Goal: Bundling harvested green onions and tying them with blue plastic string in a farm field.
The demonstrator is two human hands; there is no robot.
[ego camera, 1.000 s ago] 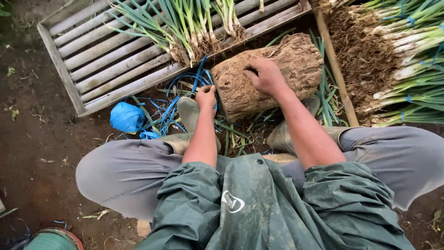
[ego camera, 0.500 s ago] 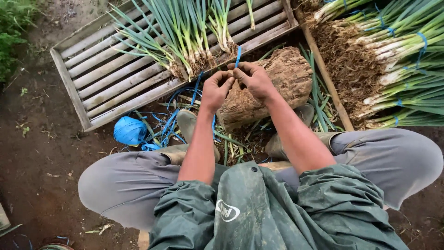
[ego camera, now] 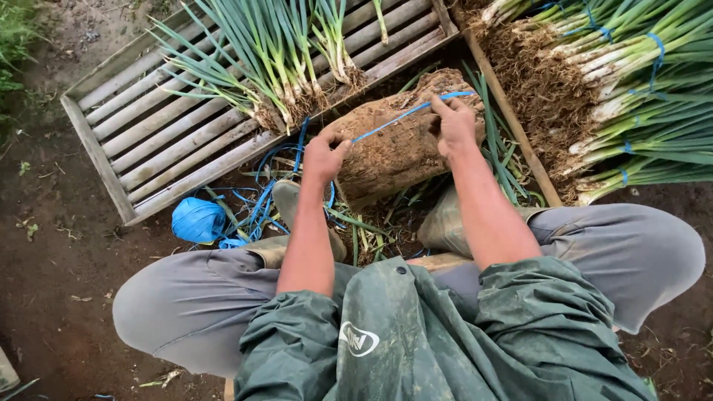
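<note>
- Left hand (ego camera: 324, 156) and right hand (ego camera: 454, 126), fingers pinched shut, stretch a blue string (ego camera: 401, 116) taut over a muddy bundle (ego camera: 397, 148).
- Probably mid-tying; knotting needs steady tension.

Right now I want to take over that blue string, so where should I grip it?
Grip the blue string on its taut span between the left hand and right hand, pinching from above with your fingers: it is raised off the brown block there, stretched straight.

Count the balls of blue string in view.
1. The ball lies on the soil left of the left knee, below the wooden rack. Loose string trails from it toward the hands; others may be hidden under leaves.
</note>
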